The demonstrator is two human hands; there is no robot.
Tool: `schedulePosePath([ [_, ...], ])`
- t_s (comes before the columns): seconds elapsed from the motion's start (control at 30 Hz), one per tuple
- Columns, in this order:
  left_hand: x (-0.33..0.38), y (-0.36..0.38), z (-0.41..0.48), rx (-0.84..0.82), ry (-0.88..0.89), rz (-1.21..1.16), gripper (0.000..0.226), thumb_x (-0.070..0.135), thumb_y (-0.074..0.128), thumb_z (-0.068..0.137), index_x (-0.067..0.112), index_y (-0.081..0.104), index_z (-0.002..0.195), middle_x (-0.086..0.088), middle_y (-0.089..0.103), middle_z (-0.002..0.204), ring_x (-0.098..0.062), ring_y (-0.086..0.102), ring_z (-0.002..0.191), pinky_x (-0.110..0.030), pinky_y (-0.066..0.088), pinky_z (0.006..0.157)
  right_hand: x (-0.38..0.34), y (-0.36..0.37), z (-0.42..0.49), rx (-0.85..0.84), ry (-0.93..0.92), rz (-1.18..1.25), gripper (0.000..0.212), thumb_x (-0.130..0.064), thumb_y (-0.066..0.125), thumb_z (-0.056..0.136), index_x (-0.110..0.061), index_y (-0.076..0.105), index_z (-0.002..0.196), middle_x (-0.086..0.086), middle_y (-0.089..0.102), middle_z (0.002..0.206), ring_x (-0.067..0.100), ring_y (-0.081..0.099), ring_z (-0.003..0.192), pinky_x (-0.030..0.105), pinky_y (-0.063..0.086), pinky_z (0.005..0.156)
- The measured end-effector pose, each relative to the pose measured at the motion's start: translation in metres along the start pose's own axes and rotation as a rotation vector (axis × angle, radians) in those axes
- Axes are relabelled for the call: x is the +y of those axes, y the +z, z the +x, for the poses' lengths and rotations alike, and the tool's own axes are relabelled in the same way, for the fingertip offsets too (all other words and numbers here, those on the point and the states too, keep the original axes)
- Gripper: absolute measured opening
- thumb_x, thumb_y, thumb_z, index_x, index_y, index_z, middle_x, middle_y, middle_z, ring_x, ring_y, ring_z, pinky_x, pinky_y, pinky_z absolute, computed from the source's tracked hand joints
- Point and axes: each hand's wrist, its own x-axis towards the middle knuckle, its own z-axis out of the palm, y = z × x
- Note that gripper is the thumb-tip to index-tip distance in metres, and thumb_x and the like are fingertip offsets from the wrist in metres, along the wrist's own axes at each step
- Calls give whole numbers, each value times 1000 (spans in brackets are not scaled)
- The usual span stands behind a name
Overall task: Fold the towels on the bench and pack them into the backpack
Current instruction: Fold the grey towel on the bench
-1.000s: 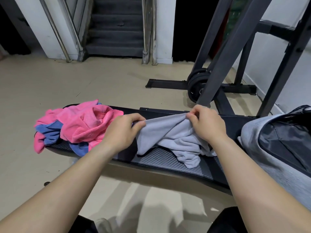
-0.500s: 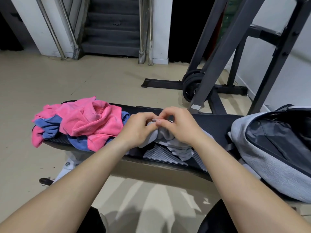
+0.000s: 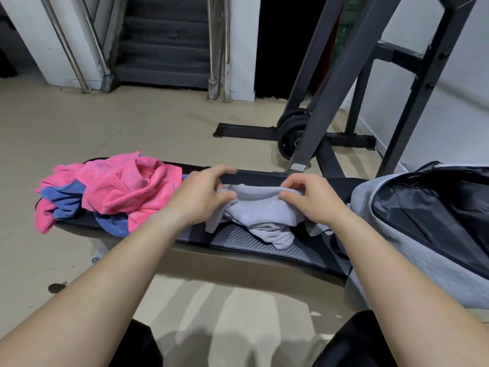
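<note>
A light grey towel (image 3: 260,210) lies bunched on the middle of the black bench (image 3: 238,241). My left hand (image 3: 201,197) pinches its top edge at the left, and my right hand (image 3: 309,198) pinches the same edge at the right, the edge stretched between them. A crumpled heap of pink towels (image 3: 127,189) and blue towels (image 3: 64,198) lies on the bench's left end. An open grey backpack (image 3: 412,226) with a dark lining rests on the bench's right end, just right of my right hand.
A dark steel rack (image 3: 341,83) with weight plates (image 3: 292,133) stands behind the bench at the right. Beige floor spreads to the left and beyond. A staircase (image 3: 166,41) with metal rails is at the back. My knees show at the bottom edge.
My hands came together over the grey towel half a second ago and have now moved apart again, stretching its top edge between them.
</note>
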Motion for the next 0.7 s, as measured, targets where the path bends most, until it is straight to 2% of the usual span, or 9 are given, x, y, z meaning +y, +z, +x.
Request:
schedulePosePath([
  [0.1, 22, 23, 1, -39, 55, -87, 46, 33, 71, 88, 35, 59, 132, 9, 64, 76, -15, 60, 79, -32, 47, 78, -16, 11, 1, -44, -84, 2, 3, -30, 71, 87, -30, 74, 86, -15, 72, 87, 4, 63, 86, 28, 49, 76],
  [0.13, 26, 29, 2, -68, 62, -89, 39, 33, 70, 89, 36, 63, 127, 9, 63, 75, -15, 59, 78, -31, 46, 76, -22, 15, 2, -47, -116, 4, 3, -31, 72, 87, -30, 75, 87, -15, 72, 87, 3, 62, 86, 27, 49, 76],
  [0.23, 27, 34, 7, -44, 31, -77, 4, 34, 69, 89, 38, 69, 90, 9, 66, 76, -16, 62, 79, -31, 45, 70, -27, 18, 2, -23, -118, 34, 4, -33, 73, 86, -29, 73, 84, -14, 70, 79, 1, 60, 77, 21, 43, 67],
  [0.3, 21, 28, 11, 31, 12, -76, 10, 31, 71, 88, 37, 65, 82, 8, 68, 77, -16, 63, 80, -30, 43, 69, -20, 13, 2, -11, -72, 38, 7, -32, 74, 87, -27, 71, 83, -11, 67, 75, 3, 56, 71, 22, 40, 62],
  [0.4, 8, 17, 14, 98, -14, -61, 7, 29, 71, 89, 32, 69, 84, 5, 72, 79, -19, 65, 80, -32, 48, 72, -5, 5, 1, -13, -26, 2, 11, -31, 69, 92, -24, 69, 83, -8, 66, 75, 7, 54, 70, 27, 41, 63],
  [0.5, -4, 8, 14, 154, -39, -56, 6, 28, 70, 90, 23, 73, 88, 3, 74, 83, -22, 68, 83, -37, 53, 76, 6, -1, 2, -13, 0, -79, 10, -24, 63, 96, -26, 67, 87, -9, 68, 82, 11, 58, 79, 29, 42, 70],
  [0.6, -12, -1, 15, 244, -96, 10, 12, 30, 68, 91, 19, 74, 92, -2, 74, 85, -26, 67, 84, -37, 52, 75, 11, -4, 2, 32, 21, -156, 16, -15, 56, 96, -25, 69, 97, -4, 70, 88, 17, 60, 85, 31, 46, 73],
  [0.7, -22, -9, 15, 321, -184, 65, 15, 33, 68, 91, 19, 74, 95, -6, 74, 88, -28, 66, 87, -35, 47, 74, 10, -8, 0, 99, 30, -147, 15, -18, 60, 97, -21, 73, 104, -5, 70, 90, 16, 60, 86, 29, 45, 72],
])
